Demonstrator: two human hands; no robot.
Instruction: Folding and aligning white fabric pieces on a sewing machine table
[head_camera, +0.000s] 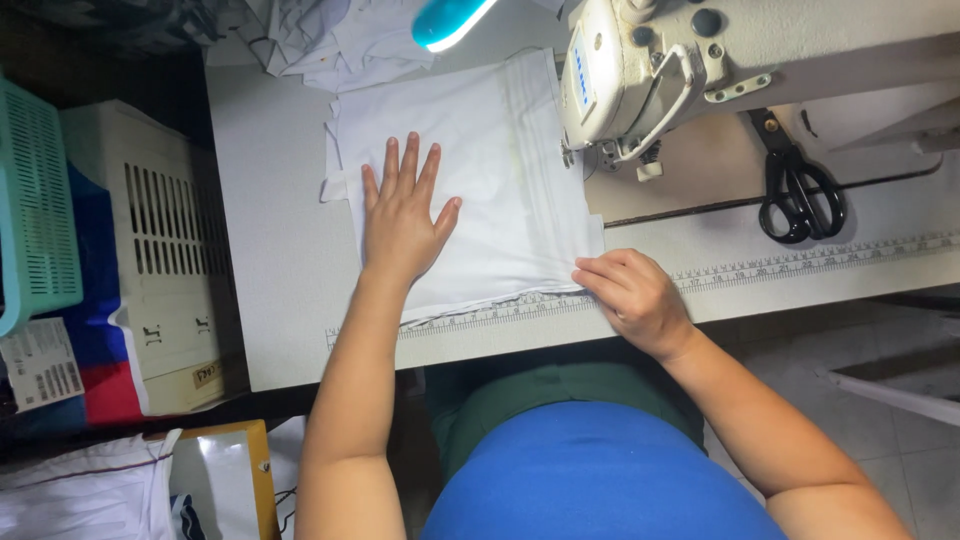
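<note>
A stack of white fabric pieces (500, 150) lies on the sewing table (270, 250), its right edge beside the needle of a cream sewing machine (640, 60). My left hand (402, 212) rests flat on the fabric with fingers spread, pressing it down. My right hand (630, 297) pinches the fabric's near right corner at the table's front edge, by a printed ruler strip (800, 262).
Black scissors (797, 185) lie to the right of the machine. A teal lamp head (448, 20) hangs over the back. More white cloth (320, 35) is heaped behind. Left of the table stand a cream crate (165, 250) and a green basket (35, 200).
</note>
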